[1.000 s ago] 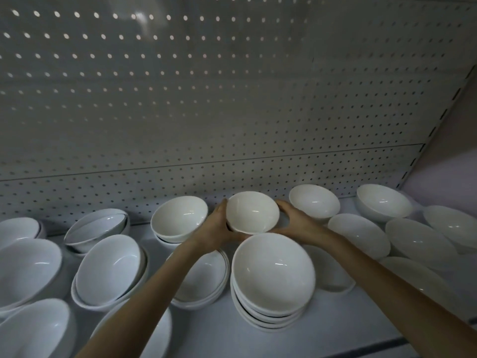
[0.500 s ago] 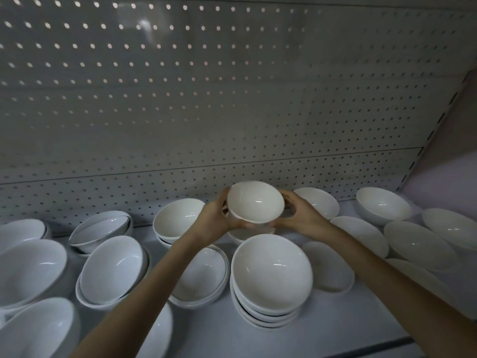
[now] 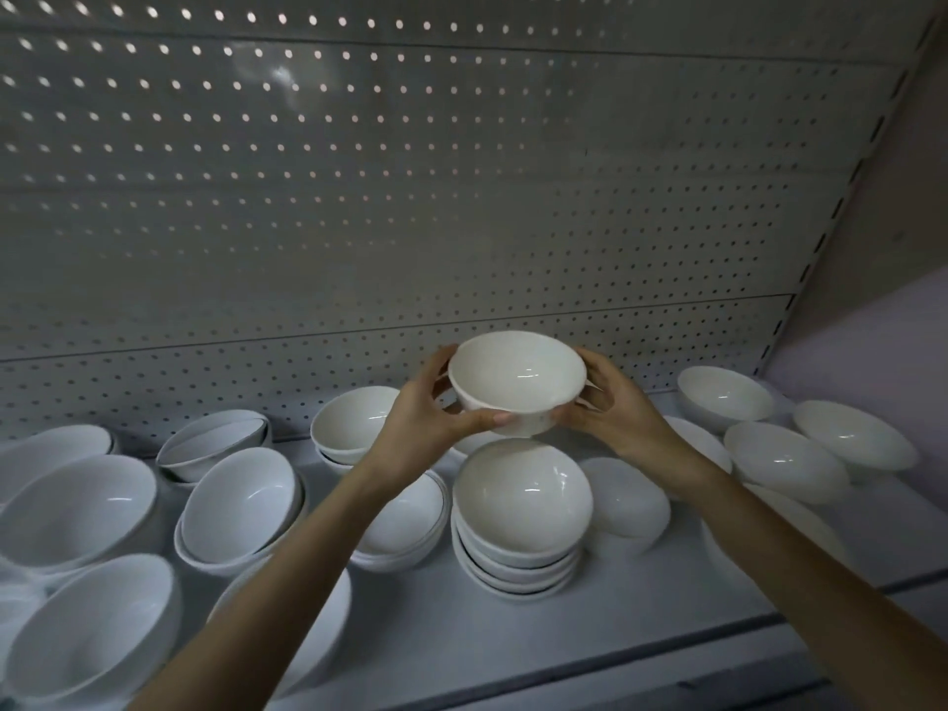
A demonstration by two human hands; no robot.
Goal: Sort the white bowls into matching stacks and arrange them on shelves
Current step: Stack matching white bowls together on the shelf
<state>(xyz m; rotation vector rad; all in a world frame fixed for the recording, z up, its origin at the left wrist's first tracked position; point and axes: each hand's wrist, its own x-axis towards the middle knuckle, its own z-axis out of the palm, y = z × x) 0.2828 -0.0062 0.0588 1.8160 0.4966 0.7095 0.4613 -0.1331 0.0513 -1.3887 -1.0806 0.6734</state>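
Note:
A small white bowl (image 3: 517,382) is held in the air above the shelf, tilted slightly toward me. My left hand (image 3: 426,413) grips its left side and my right hand (image 3: 610,402) grips its right side. Directly below it stands a stack of several white bowls (image 3: 520,520). Another small bowl is partly hidden behind my hands. A two-bowl stack (image 3: 354,425) sits just left of my left hand.
The white shelf (image 3: 641,597) holds many more white bowls: stacks at the left (image 3: 241,505), large bowls at the far left (image 3: 77,510), shallow bowls at the right (image 3: 785,459). A pegboard back wall (image 3: 461,197) rises behind. A side wall (image 3: 882,325) closes the right end.
Both hands have lifted the small bowl up off the shelf, higher than before, leaving another small bowl underneath. The camera view has tilted up slightly.

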